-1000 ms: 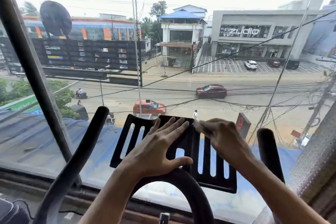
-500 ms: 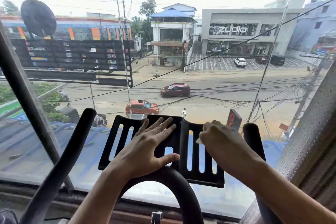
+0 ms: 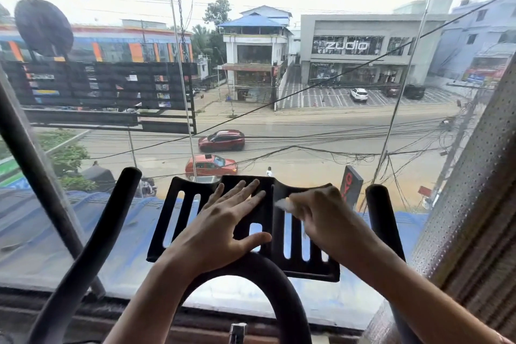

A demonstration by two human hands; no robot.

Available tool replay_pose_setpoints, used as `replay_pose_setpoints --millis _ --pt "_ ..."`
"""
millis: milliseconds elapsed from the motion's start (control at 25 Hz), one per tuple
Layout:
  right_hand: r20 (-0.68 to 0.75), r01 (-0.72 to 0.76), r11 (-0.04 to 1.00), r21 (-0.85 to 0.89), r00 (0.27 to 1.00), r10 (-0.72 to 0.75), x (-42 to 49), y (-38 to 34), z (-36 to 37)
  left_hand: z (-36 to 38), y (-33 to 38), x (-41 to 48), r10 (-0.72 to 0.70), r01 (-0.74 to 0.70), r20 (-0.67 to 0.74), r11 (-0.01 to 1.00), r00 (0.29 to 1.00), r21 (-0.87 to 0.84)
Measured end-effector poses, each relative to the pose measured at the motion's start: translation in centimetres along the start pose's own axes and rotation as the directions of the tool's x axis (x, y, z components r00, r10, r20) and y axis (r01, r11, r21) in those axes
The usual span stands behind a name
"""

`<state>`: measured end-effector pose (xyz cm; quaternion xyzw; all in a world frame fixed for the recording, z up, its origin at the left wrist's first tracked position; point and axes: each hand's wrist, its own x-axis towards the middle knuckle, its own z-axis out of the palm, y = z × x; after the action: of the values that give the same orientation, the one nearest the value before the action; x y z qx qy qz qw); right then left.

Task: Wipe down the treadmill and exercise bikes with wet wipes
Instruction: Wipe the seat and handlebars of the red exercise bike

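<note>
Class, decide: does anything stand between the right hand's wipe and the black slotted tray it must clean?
Nothing visible. The right hand holds the wipe right at the tray; the left hand rests flat beside it, on the tray's middle.

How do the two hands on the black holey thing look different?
The left hand lies flat with straight fingers on the black slotted plastic tray; the right hand is curled. The left hand holds nothing; the right hand holds a small white wet wipe. Both are bare and touch the same tray.
</note>
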<state>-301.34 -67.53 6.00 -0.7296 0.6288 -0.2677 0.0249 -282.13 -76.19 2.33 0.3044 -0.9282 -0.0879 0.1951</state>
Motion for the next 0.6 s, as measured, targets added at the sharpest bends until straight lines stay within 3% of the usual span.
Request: replay_pose_setpoints --millis 40,120,240,360,520,600 --pt "-0.064 0.032 0.999 -0.027 0.997 -0.034 0.7 0.4 0.6 0.0 0.0 0.0 0.005 -0.005 -0.005 1.0 1.0 -0.005" --pt "-0.056 0.086 0.989 -0.117 0.994 -0.093 1.3 0.3 2.0 0.1 0.0 0.0 0.009 -0.009 -0.009 1.0 1.0 -0.004" --pt "0.018 0.041 0.975 -0.219 0.999 -0.038 0.4 -0.5 3.0 0.2 -0.1 0.1 0.011 -0.011 -0.025 1.0 1.0 0.001" --pt "0.172 0.032 0.982 -0.187 0.985 0.001 -1.5 -1.2 2.8 0.4 -0.1 0.1 0.019 -0.019 -0.049 1.0 0.999 -0.013" --pt "0.328 0.001 0.999 0.039 0.945 -0.014 -2.1 -0.9 1.7 0.0 0.4 0.0 0.009 -0.014 -0.099 0.998 0.995 -0.054" --pt "0.283 -0.06 0.97 0.235 0.959 -0.01 -1.9 0.0 1.1 -0.2 1.2 -0.7 -0.046 0.03 -0.18 0.996 0.983 -0.087"
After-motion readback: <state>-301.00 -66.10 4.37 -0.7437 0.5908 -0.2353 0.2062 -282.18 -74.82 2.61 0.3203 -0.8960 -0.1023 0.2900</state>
